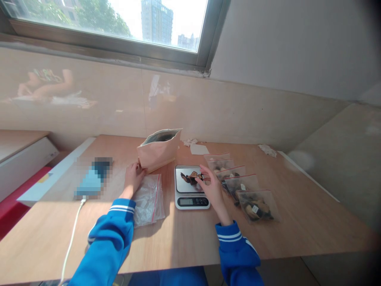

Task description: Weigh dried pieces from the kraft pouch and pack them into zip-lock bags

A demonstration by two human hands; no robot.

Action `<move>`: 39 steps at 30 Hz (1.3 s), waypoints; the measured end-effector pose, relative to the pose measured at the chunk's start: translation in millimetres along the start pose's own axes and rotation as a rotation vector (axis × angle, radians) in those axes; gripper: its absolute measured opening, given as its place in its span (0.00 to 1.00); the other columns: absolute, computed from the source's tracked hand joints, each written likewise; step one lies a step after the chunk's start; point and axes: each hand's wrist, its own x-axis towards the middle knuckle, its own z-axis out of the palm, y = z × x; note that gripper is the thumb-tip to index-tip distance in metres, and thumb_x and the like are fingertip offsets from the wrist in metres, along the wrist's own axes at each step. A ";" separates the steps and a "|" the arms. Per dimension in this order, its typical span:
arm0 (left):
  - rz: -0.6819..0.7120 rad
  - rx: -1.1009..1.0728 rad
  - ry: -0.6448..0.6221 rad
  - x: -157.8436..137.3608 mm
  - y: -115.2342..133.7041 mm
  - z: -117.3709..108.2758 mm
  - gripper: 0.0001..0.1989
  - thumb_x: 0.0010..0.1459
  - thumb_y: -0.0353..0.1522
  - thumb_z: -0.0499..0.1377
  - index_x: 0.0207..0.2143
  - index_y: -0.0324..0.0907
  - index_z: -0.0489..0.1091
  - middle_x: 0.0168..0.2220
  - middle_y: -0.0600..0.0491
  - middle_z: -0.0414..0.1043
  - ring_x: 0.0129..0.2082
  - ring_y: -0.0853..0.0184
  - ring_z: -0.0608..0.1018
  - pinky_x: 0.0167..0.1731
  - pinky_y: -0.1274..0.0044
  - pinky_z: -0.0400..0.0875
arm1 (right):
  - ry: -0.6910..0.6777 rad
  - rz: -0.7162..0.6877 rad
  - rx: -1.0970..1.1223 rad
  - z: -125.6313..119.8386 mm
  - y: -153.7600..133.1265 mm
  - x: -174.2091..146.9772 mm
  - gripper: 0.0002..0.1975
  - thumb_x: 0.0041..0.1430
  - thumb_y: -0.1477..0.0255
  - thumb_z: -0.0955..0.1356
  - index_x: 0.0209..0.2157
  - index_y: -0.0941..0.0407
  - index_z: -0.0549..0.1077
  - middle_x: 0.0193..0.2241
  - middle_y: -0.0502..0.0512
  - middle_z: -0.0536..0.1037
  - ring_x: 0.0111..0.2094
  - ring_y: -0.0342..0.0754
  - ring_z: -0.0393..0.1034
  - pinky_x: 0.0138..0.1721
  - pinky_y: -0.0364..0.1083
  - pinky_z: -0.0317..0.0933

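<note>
A kraft paper pouch point(157, 154) stands upright with its mouth open and a silvery lining showing. My left hand point(133, 178) has its curled fingers closed on the pouch's lower left corner. Beneath that wrist lies a stack of clear zip bags point(150, 200) with red seals. On the metal plate of a white digital scale point(179, 200) rests a small heap of dark brown dried pieces point(190, 178). My right hand point(212, 188) hovers at the heap's right side, thumb and fingers apart around its edge. The scale's readout is too small to read.
Several filled zip bags point(258, 206) with dried pieces overlap in a row to the right of the scale. A blurred phone point(92, 180) with a white cable point(71, 238) lies at the left. White paper point(199, 149) and crumpled tissue point(267, 150) sit near the wall.
</note>
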 end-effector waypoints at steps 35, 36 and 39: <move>-0.141 -0.217 -0.050 -9.8 24.7 -15.3 0.20 0.49 0.28 0.56 0.47 0.44 0.69 0.45 0.51 0.77 0.42 0.60 0.79 0.44 0.72 0.72 | -0.538 -0.490 -0.226 23.3 -149.3 78.7 0.14 0.63 0.83 0.57 0.38 0.59 0.73 0.39 0.57 0.78 0.42 0.47 0.71 0.45 0.46 0.64; -0.142 -0.230 -0.051 -9.6 24.6 -14.9 0.21 0.49 0.27 0.56 0.47 0.44 0.70 0.45 0.51 0.76 0.42 0.61 0.79 0.44 0.72 0.72 | -0.560 -0.464 -0.233 26.4 -145.8 81.0 0.15 0.62 0.84 0.58 0.38 0.59 0.73 0.40 0.57 0.78 0.42 0.47 0.71 0.46 0.45 0.64; -0.130 -0.302 -0.047 -9.6 24.2 -13.5 0.21 0.49 0.26 0.54 0.47 0.45 0.70 0.50 0.52 0.74 0.45 0.62 0.78 0.46 0.73 0.71 | -0.648 -0.380 -0.214 40.9 -130.1 86.9 0.13 0.57 0.84 0.62 0.35 0.57 0.75 0.39 0.53 0.80 0.42 0.46 0.73 0.46 0.43 0.65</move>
